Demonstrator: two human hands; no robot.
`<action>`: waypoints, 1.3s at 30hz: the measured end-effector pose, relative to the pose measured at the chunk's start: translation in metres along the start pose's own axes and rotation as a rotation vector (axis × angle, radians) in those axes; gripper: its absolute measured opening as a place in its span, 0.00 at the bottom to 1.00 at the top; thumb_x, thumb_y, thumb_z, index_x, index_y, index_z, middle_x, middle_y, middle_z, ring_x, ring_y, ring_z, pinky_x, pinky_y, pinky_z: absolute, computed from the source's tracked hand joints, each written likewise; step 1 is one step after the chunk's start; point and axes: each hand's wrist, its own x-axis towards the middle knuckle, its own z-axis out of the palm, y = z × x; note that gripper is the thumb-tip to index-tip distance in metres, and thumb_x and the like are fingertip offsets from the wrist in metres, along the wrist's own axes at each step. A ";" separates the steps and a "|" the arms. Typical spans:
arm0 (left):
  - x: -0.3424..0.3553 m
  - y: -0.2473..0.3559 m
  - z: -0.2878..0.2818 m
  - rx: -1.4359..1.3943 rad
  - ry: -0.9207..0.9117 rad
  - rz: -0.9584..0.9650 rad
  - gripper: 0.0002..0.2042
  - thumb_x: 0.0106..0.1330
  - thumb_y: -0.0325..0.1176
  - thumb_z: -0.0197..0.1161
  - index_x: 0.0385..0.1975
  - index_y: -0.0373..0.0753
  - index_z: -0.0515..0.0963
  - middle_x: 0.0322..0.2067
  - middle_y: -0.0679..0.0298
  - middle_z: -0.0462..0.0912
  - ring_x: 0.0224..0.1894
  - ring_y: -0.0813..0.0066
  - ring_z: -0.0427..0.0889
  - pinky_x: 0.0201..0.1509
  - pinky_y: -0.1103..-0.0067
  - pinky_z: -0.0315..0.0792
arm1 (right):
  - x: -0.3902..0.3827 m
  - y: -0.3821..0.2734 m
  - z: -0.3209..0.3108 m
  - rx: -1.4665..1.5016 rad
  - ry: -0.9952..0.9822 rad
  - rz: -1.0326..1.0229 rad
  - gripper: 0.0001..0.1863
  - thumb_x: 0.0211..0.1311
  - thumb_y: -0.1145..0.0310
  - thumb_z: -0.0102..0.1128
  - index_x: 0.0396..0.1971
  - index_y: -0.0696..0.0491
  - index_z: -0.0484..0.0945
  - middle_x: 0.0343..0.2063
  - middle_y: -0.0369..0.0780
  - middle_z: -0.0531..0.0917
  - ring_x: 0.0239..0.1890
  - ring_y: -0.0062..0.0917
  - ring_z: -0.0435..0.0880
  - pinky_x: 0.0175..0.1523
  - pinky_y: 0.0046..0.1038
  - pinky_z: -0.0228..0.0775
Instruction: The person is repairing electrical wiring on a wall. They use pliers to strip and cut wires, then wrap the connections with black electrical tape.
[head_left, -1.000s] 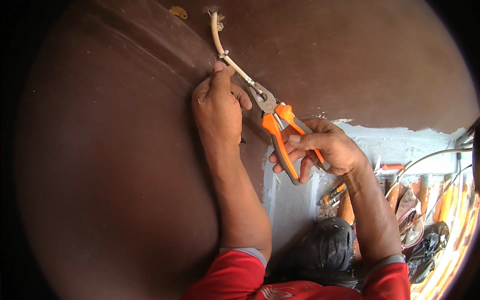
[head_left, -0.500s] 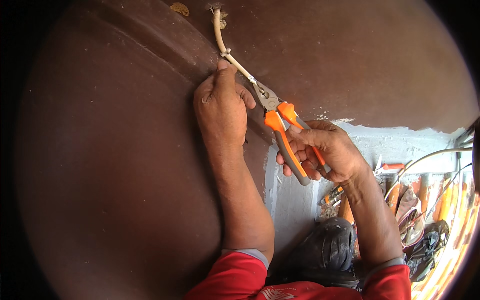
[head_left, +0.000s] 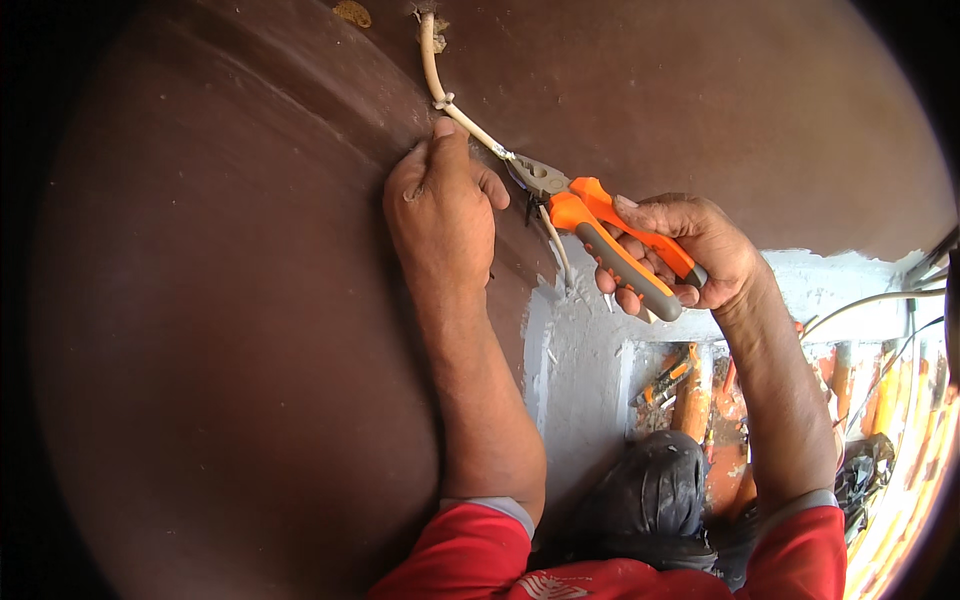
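Combination pliers (head_left: 572,208), gripped in my right hand (head_left: 708,245), reach the lower end of the cream cable (head_left: 474,130); my left hand (head_left: 442,225) curls close by it, hold hidden. Hard pulling might skid them into that hand. Right of the cable, brown surface (head_left: 730,110) leaves swinging room; below, grey paint (head_left: 588,350) ends raggedly.

- Looks like a building or repair site; exact kind unclear.
- Far: a cream, round cable (head_left: 431,65) emerges from a hole (head_left: 424,8) in a broad brown surface (head_left: 250,300).
- Right: a pale grey strip (head_left: 590,350) with ragged paint edges, beside orange-brown rounded ridges (head_left: 692,408) with an orange-and-black knife (head_left: 667,380).
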 end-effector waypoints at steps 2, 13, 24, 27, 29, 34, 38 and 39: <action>0.000 0.000 0.001 -0.001 0.001 -0.008 0.27 0.82 0.50 0.57 0.57 0.28 0.86 0.19 0.66 0.77 0.19 0.84 0.64 0.24 0.82 0.57 | -0.003 -0.004 0.007 0.011 0.006 -0.010 0.31 0.85 0.54 0.57 0.61 0.73 0.77 0.39 0.61 0.91 0.30 0.43 0.95 0.11 0.20 0.69; 0.004 -0.002 -0.003 0.021 -0.035 0.000 0.30 0.83 0.50 0.51 0.20 0.33 0.74 0.15 0.63 0.74 0.21 0.75 0.72 0.33 0.71 0.70 | 0.007 0.015 0.095 -0.043 0.240 -0.051 0.20 0.87 0.62 0.50 0.51 0.67 0.81 0.36 0.52 0.91 0.30 0.33 0.94 0.16 0.21 0.67; 0.007 -0.002 -0.015 -0.043 -0.118 -0.023 0.28 0.83 0.45 0.54 0.19 0.34 0.74 0.14 0.65 0.74 0.20 0.78 0.69 0.29 0.74 0.65 | 0.031 0.068 0.122 -0.054 0.379 -0.181 0.21 0.87 0.60 0.53 0.55 0.67 0.75 0.35 0.48 0.90 0.27 0.24 0.89 0.18 0.22 0.67; 0.008 -0.005 -0.015 -0.041 -0.132 -0.011 0.25 0.83 0.46 0.55 0.61 0.29 0.85 0.18 0.68 0.76 0.19 0.85 0.64 0.22 0.83 0.54 | 0.027 0.068 0.119 0.103 0.357 -0.202 0.21 0.87 0.60 0.52 0.56 0.67 0.74 0.36 0.48 0.91 0.25 0.24 0.89 0.17 0.21 0.66; 0.006 -0.002 -0.014 -0.008 -0.127 -0.027 0.26 0.83 0.47 0.55 0.62 0.29 0.85 0.18 0.68 0.76 0.19 0.85 0.64 0.22 0.83 0.54 | 0.029 0.072 0.122 0.081 0.381 -0.225 0.21 0.87 0.59 0.53 0.56 0.67 0.74 0.36 0.48 0.91 0.25 0.24 0.89 0.17 0.21 0.65; 0.007 -0.001 -0.017 -0.019 -0.171 -0.018 0.26 0.84 0.48 0.55 0.63 0.29 0.84 0.19 0.68 0.77 0.19 0.85 0.64 0.21 0.84 0.54 | 0.032 0.081 0.133 -0.080 0.500 -0.286 0.21 0.87 0.59 0.52 0.56 0.65 0.75 0.37 0.49 0.91 0.25 0.25 0.90 0.17 0.20 0.64; 0.004 0.001 -0.018 0.002 -0.161 -0.017 0.23 0.84 0.48 0.53 0.36 0.30 0.80 0.17 0.65 0.77 0.20 0.81 0.67 0.28 0.77 0.61 | 0.027 0.076 0.125 0.012 0.406 -0.245 0.20 0.87 0.59 0.53 0.57 0.64 0.75 0.36 0.49 0.92 0.28 0.28 0.93 0.17 0.20 0.64; 0.003 0.003 -0.018 0.020 -0.147 -0.013 0.28 0.84 0.47 0.53 0.23 0.31 0.77 0.16 0.63 0.76 0.21 0.78 0.68 0.31 0.74 0.64 | 0.024 0.072 0.117 0.074 0.355 -0.215 0.20 0.86 0.59 0.53 0.57 0.64 0.75 0.36 0.50 0.92 0.29 0.29 0.94 0.16 0.19 0.63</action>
